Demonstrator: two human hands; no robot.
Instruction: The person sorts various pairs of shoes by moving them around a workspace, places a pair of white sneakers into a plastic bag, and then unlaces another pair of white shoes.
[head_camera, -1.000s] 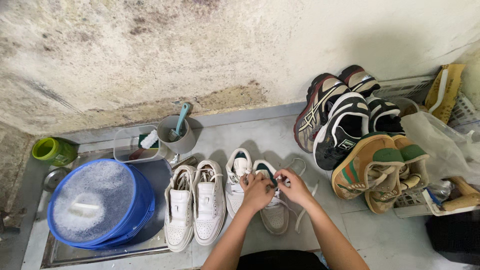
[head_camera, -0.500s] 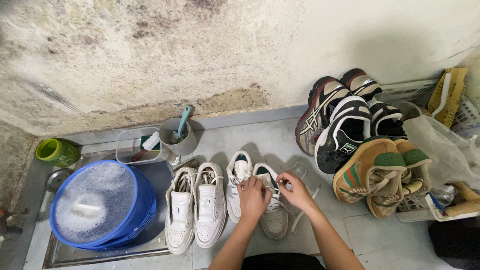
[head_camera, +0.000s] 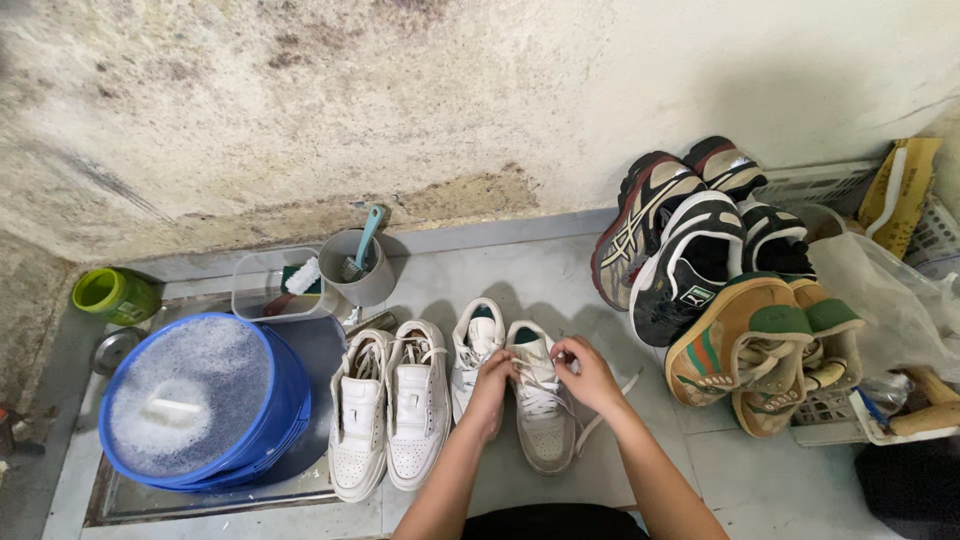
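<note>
White laces run up the front of a pale low sneaker (head_camera: 541, 405) that lies toe toward the person on the grey floor (head_camera: 500, 270), and both hands are busy on it. From the head camera, the left hand (head_camera: 492, 385) sits on the shoe's left edge with its fingers curled in close against the lacing; the right hand (head_camera: 588, 372) is at the top of the tongue, thumb and fingertips pinched narrow on a lace. A loose lace end trails off to the right of the shoe across the floor.

Touching that shoe on its left is its partner, another white sneaker (head_camera: 475, 352) with a green lining, partly hidden by the left wrist. Further left stand two more white leather sneakers (head_camera: 388, 415) side by side, touching each other, toes also toward the person.

A blue bucket (head_camera: 275, 400) full of foamy water stands at the far left in a shallow metal tray (head_camera: 200, 500). Behind it, near the stained wall (head_camera: 400, 100), are a grey cup (head_camera: 362, 280) holding a teal-handled brush (head_camera: 366, 240), a clear tub (head_camera: 262, 290) and a green cup (head_camera: 112, 293).

To the right, well apart from the hands, dark running shoes (head_camera: 690, 260) and tan sneakers (head_camera: 760, 350) with green and red stripes are heaped together, beside a clear plastic bag (head_camera: 890, 300).
</note>
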